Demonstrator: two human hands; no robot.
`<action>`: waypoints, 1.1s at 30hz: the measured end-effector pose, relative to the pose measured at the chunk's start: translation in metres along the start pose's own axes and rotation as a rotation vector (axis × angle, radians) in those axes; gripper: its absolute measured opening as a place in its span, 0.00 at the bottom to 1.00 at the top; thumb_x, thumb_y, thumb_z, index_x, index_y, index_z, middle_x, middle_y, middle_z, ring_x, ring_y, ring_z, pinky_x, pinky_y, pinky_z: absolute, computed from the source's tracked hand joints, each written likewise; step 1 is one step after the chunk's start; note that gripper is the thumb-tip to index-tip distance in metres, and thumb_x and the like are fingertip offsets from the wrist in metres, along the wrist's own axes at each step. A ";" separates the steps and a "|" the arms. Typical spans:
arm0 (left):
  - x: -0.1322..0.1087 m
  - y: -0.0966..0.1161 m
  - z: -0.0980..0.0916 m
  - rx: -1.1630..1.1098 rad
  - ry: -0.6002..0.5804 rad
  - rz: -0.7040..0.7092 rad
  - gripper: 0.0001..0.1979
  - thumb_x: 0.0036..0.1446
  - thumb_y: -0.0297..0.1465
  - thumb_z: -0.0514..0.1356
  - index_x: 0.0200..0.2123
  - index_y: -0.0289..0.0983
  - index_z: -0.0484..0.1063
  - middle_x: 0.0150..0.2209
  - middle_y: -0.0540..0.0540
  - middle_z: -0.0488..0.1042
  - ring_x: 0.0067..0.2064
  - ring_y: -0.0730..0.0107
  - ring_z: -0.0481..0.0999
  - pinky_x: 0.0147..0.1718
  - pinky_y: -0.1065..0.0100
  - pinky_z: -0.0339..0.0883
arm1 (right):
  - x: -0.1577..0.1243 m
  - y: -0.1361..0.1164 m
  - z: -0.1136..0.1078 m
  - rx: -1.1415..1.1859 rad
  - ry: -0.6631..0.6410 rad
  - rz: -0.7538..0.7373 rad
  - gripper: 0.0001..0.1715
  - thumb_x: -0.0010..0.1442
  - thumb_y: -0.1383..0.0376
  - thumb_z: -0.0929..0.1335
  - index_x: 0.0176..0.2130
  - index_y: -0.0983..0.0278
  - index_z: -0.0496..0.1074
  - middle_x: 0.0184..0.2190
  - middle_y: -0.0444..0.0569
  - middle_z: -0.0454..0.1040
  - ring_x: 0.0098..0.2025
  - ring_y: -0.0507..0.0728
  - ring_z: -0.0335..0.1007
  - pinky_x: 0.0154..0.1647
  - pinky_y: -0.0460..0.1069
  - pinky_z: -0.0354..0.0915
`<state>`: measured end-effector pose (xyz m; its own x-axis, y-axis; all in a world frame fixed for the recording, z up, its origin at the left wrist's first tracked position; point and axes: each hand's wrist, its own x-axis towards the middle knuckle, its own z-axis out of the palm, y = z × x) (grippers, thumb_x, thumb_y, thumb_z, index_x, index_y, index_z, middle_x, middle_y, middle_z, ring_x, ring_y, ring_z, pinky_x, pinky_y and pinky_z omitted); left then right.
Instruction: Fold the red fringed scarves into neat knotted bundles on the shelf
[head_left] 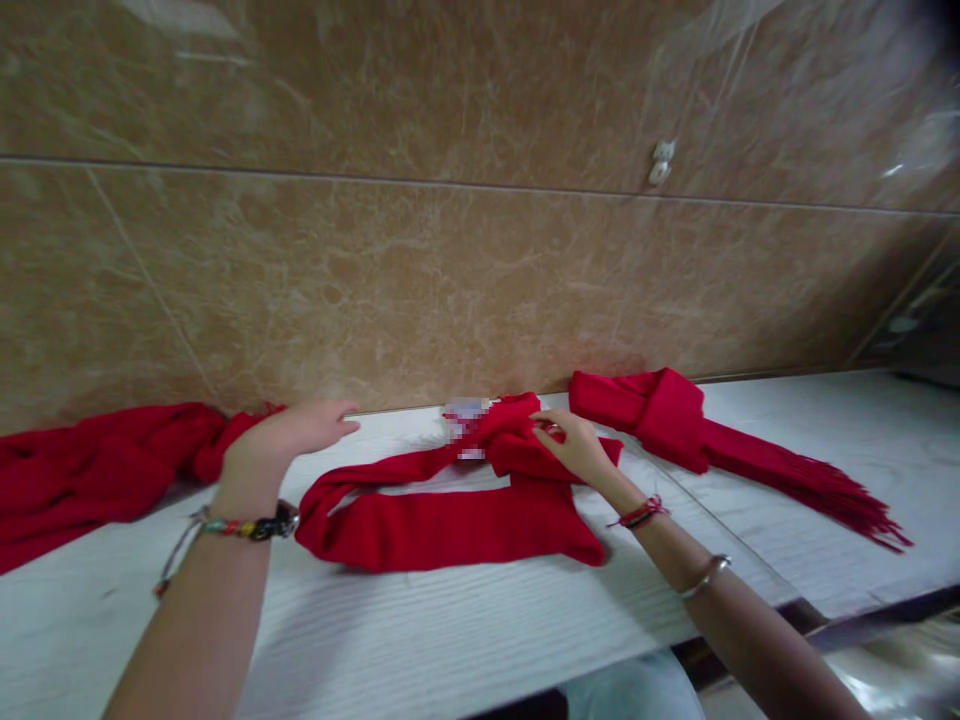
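A red scarf (442, 530) lies on the white table in front of me, laid in a loop with a bunched, folded part at its far right. My right hand (577, 450) is at that bunched part, thumb and fingers curled onto a fold of the cloth. Over the table's far edge, my left hand (289, 430) has its fingers stretched out and holds nothing. It is beside a heap of red cloth (112, 470) on the left, partly covering its end. A pale, blurred patch (466, 425), perhaps a label, shows by the middle scarf's fold.
A second red scarf (675, 420), folded and knotted with a fringed end, lies on the right. The white table (360, 640) meets a brown marble-tiled wall (420, 290) at the back. A small white fitting (661, 162) is on the wall. A seam crosses the table at right.
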<state>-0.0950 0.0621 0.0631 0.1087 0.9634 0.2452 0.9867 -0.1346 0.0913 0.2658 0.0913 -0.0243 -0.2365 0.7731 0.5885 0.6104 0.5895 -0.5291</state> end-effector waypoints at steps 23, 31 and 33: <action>0.001 0.094 0.057 -0.138 -0.483 0.625 0.09 0.49 0.28 0.55 0.32 0.39 0.73 0.31 0.49 0.75 0.33 0.71 0.70 0.33 0.73 0.61 | 0.021 -0.044 -0.007 -0.219 -0.575 -0.251 0.15 0.58 0.61 0.62 0.31 0.65 0.75 0.27 0.48 0.76 0.25 0.50 0.66 0.28 0.44 0.58; -0.001 0.058 -0.005 -0.468 -0.513 0.578 0.13 0.53 0.35 0.52 0.30 0.34 0.73 0.28 0.50 0.72 0.31 0.73 0.67 0.30 0.76 0.59 | 0.024 -0.034 -0.017 0.145 -0.946 -0.215 0.19 0.55 0.60 0.63 0.40 0.69 0.74 0.37 0.50 0.75 0.36 0.54 0.69 0.36 0.44 0.62; 0.000 0.045 -0.013 -0.403 -0.497 0.505 0.13 0.51 0.35 0.52 0.29 0.34 0.73 0.28 0.49 0.72 0.31 0.72 0.68 0.30 0.75 0.59 | 0.023 -0.040 -0.016 0.123 -0.931 -0.247 0.17 0.55 0.62 0.63 0.39 0.68 0.74 0.35 0.50 0.75 0.35 0.53 0.69 0.35 0.44 0.62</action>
<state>-0.0520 0.0530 0.0793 0.6631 0.7421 -0.0982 0.6953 -0.5619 0.4481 0.2483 0.0816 0.0198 -0.8833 0.4688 0.0005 0.3922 0.7396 -0.5469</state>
